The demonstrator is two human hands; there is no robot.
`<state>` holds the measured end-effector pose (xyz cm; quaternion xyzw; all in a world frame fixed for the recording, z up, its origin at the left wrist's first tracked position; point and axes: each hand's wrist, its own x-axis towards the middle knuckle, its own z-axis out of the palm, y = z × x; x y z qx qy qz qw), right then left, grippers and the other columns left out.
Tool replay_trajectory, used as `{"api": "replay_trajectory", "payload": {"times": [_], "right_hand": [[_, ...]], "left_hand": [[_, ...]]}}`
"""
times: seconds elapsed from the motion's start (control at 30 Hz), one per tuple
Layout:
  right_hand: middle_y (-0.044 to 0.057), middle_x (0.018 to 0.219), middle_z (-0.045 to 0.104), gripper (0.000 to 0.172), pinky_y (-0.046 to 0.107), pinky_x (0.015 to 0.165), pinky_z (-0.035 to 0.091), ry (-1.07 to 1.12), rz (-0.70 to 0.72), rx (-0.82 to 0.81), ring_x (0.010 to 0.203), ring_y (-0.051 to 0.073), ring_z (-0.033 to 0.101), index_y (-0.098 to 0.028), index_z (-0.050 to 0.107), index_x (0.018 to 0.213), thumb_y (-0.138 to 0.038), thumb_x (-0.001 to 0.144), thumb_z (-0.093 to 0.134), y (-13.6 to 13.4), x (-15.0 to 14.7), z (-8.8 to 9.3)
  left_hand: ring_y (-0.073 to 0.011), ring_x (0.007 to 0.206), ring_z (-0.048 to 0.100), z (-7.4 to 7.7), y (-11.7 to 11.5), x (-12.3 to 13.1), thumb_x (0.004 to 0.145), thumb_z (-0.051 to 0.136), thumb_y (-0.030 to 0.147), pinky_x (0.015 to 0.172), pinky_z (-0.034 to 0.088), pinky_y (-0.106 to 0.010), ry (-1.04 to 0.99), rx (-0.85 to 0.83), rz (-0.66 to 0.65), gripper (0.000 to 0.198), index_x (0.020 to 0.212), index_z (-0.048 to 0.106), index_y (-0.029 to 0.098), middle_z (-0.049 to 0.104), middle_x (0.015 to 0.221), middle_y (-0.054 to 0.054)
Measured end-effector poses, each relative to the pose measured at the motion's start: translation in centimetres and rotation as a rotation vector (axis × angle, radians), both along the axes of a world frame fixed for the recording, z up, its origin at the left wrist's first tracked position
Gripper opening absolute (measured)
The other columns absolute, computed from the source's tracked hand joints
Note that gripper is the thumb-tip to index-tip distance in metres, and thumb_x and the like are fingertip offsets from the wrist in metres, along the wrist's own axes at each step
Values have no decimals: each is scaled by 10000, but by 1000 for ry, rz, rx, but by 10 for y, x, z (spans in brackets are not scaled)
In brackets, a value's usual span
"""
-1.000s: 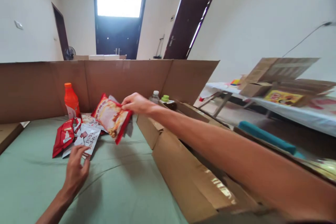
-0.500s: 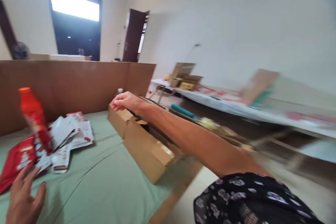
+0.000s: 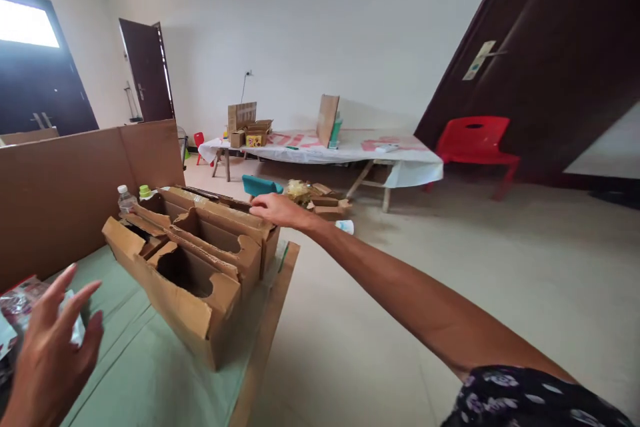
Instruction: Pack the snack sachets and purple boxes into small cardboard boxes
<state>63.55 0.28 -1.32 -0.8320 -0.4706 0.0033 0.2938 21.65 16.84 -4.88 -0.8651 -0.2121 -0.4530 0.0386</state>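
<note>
My left hand (image 3: 57, 343) is open with fingers spread, raised over the green cloth (image 3: 125, 360) at the left. Beside it lie plastic packets (image 3: 25, 300), partly hidden by the hand. My right arm stretches forward across the row of open-topped cardboard boxes (image 3: 170, 280). At the far-right box (image 3: 235, 210), my right hand (image 3: 277, 208) is closed, with its fingers curled down by the rim. What those fingers hold, if anything, is hidden. A clear bottle (image 3: 126, 200) with a white cap and a green-capped container (image 3: 145, 192) stand at the boxes' far end.
Cardboard panels (image 3: 75, 180) wall off the table's far side; its wooden edge (image 3: 265, 340) runs along the right. Beyond are a long white-covered table (image 3: 365, 147) with boxes, a red chair (image 3: 475, 140), a teal object (image 3: 260, 185) and floor litter (image 3: 320, 200).
The view has swung right, bringing the box openings and the red chair into sight. My right hand has moved to the far-right box. The orange-capped red bottle has left view.
</note>
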Motion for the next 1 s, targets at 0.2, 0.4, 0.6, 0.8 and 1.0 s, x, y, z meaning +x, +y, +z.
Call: {"api": "replay_trajectory", "payload": {"times": [0.2,0.4,0.6,0.8,1.0], "right_hand": [[48,1142,772,273,282,908,484,34,130,82,1062,217,694,-220,776,1098,-239,954,544,-9,-21,-32],[54,1080,781,358,319,891,512,167,404,198,1001,230,706,-185,772,1113,-317,1015,455,-29,-23,-56],[63,1218,746,323,279,951,487,-90,186,-47,1130,208,673,-193,728,1208,-242,1029,464,-14,-13,-31],[172,1163,731,291,428,987,517,-157,-29,-343,1129,298,680,-110,720,1125,-281,893,762,38,3,-37],[108,1120,754,196,354,901,514,-180,-71,-308,1056,238,693,-154,743,1066,-282,989,616,43,7,-55]], "left_hand": [[-357,1477,381,54,-30,152,780,521,173,1191,384,-595,528,-5,-337,668,1446,499,151,380,1619,-166],[-326,1496,385,52,-36,246,749,612,86,1247,317,-526,863,-72,-424,692,1434,531,140,499,1549,-167],[-260,1178,649,38,-30,264,982,651,355,1040,525,-526,974,-152,-422,296,1216,656,173,668,1285,-99],[-263,1225,624,34,-32,258,997,632,315,1079,498,-535,987,-186,-359,270,1233,652,185,656,1308,-96],[-264,1203,622,25,-32,269,987,644,368,1037,526,-515,941,-218,-302,319,1255,636,195,626,1342,-103]]}}
